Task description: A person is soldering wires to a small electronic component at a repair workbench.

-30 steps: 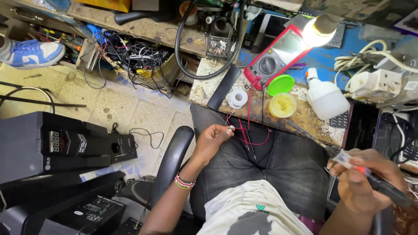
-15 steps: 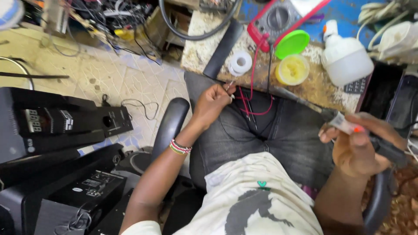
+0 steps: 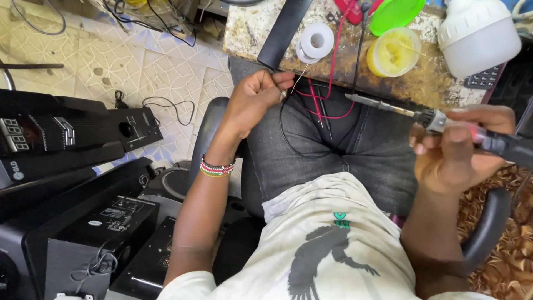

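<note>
On the floor at the left, a black audio unit [image 3: 61, 139] carries a small rectangular display [image 3: 14, 135] with pale segmented digits on a dark ground. Below it, a black speaker box [image 3: 94, 233] bears a small white oval label [image 3: 95, 223] and a grey printed panel [image 3: 119, 216] on top. On the surface, an open round yellow tub [image 3: 394, 53] stands beside its green lid [image 3: 395, 14].

Worn speckled bench [image 3: 261, 28], solder spool [image 3: 315, 41], yellow flux tub [image 3: 393, 52], green lid [image 3: 395, 14], white bulb [image 3: 477, 36]
</note>
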